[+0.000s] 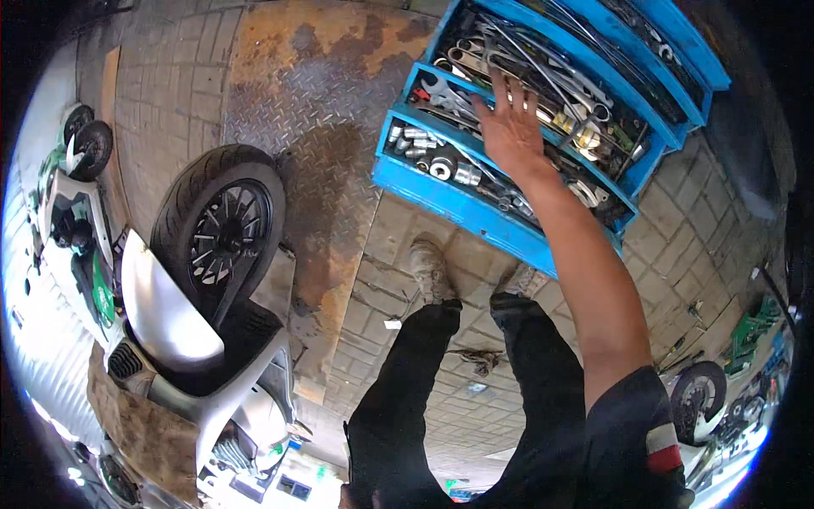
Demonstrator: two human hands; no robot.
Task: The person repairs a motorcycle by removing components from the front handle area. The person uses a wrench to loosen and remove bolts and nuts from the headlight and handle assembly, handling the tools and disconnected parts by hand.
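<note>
My right hand [513,131] reaches over a blue cantilever toolbox [475,212], palm down with its fingers spread. Nothing shows in its grasp. Its fingertips are over the edge of a tray of combination wrenches [471,58]; whether they touch the metal I cannot tell. Left of the hand lie open-end wrenches [441,89] in a narrow tray. Nearer to me, several sockets [415,140] fill the front tray, with a large socket [441,168] among them. A long metal bar [534,59] lies across the wrenches. My left hand is out of sight.
At left a motorcycle wheel [225,229] rises beside a silver fender [165,301] and the bike's body. A rusty steel plate [331,110] covers part of the brick floor [398,229]. Another wheel [699,394] stands at far right. A crumpled rag [479,360] lies between my legs.
</note>
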